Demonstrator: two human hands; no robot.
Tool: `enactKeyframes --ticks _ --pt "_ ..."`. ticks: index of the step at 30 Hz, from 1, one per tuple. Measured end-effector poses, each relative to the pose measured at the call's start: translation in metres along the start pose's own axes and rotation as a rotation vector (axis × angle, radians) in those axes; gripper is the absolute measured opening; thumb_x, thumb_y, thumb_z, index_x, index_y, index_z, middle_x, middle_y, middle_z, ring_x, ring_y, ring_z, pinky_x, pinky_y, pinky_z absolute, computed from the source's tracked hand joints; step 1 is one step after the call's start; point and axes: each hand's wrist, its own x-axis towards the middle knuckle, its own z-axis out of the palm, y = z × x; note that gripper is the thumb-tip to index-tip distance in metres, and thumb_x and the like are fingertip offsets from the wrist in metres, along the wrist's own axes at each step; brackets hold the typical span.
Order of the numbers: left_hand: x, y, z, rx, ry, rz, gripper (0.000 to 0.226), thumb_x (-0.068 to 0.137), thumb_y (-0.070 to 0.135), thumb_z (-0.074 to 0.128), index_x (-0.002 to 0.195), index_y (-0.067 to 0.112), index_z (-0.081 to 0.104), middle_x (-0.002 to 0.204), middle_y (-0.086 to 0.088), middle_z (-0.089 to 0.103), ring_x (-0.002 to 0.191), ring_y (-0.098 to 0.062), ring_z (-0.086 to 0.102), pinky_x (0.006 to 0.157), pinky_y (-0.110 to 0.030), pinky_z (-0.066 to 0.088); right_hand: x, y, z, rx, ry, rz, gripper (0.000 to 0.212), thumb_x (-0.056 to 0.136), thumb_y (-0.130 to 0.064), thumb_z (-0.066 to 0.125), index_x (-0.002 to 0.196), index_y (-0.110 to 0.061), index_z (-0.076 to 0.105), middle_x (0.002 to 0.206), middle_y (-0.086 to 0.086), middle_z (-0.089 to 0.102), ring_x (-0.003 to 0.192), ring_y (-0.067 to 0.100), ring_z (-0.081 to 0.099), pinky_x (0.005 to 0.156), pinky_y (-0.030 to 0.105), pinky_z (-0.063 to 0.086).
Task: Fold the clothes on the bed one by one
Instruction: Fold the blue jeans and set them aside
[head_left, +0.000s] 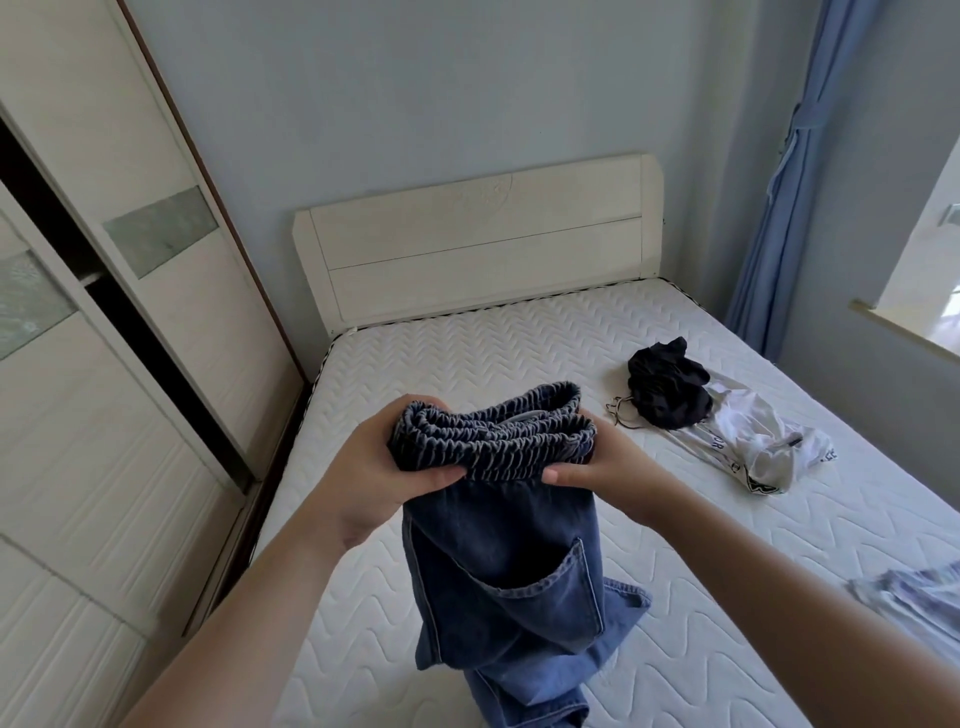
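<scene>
A pair of blue denim trousers (509, 561) with an elastic waistband hangs in the air above the white quilted mattress (467, 358). My left hand (379, 467) grips the left end of the waistband, thumb in front. My right hand (608, 462) grips its right end. The legs drop down and their ends lie crumpled on the mattress near its front edge. A back pocket faces me. On the right half of the bed lie a crumpled black garment (667, 384) and a white garment with black lettering (753, 447), touching each other.
A cream headboard (467, 244) stands at the far end. A white sliding wardrobe (104, 364) runs close along the bed's left side. Blue curtains (779, 208) and a window sill are at the right. A pale patterned cloth (914, 597) lies at the right edge.
</scene>
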Motion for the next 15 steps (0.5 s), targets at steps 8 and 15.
enactKeyframes --ticks 8,15 --pt "-0.006 0.004 -0.007 0.268 0.097 -0.013 0.069 0.061 0.035 0.092 0.118 0.037 0.053 0.102 0.017 0.063 0.093 -0.002 0.063 0.077 -0.016 0.050 0.000 -0.017 0.003 -0.330 0.216 -0.122 0.028 0.077 -0.031 0.082 0.097 -0.041 0.065 0.094 -0.021 0.073 0.092 -0.005 0.066 0.078 0.012 0.049" --pt "0.007 0.050 -0.016 0.765 -0.115 0.060 0.104 0.052 0.063 0.084 0.136 0.058 0.023 0.134 0.025 0.044 0.121 0.007 0.043 0.101 -0.024 0.036 -0.005 -0.041 0.003 -0.402 0.252 -0.144 0.014 0.081 -0.037 0.075 0.090 -0.032 0.064 0.083 -0.020 0.071 0.079 -0.005 0.065 0.066 0.010 0.046"
